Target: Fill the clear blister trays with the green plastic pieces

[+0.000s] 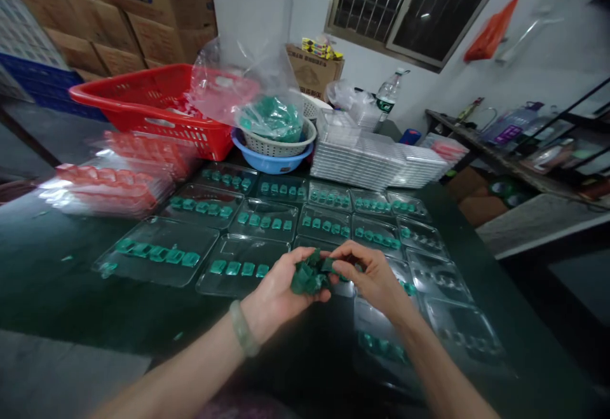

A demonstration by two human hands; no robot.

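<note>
My left hand [279, 285], palm up and fingers curled, cups a heap of small green translucent plastic pieces [309, 274]. Over that heap, my right hand [369, 273] pinches one green piece between thumb and fingertips. Around and beyond both hands lie rows of clear plastic trays [157, 273]. Most of them carry a line of green pieces [248, 270] in small moulded pockets. Some trays at the right, such as the clear tray [457, 317], show pockets with no green in them. My hands hide parts of the trays beneath.
A red basket [157, 98] stands at the back left, behind stacked trays with red pieces [105, 184]. Behind the rows are a blue basin [271, 161] with a colander and bagged green pieces, and stacked clear trays [357, 155]. A shelf [519, 164] is at right.
</note>
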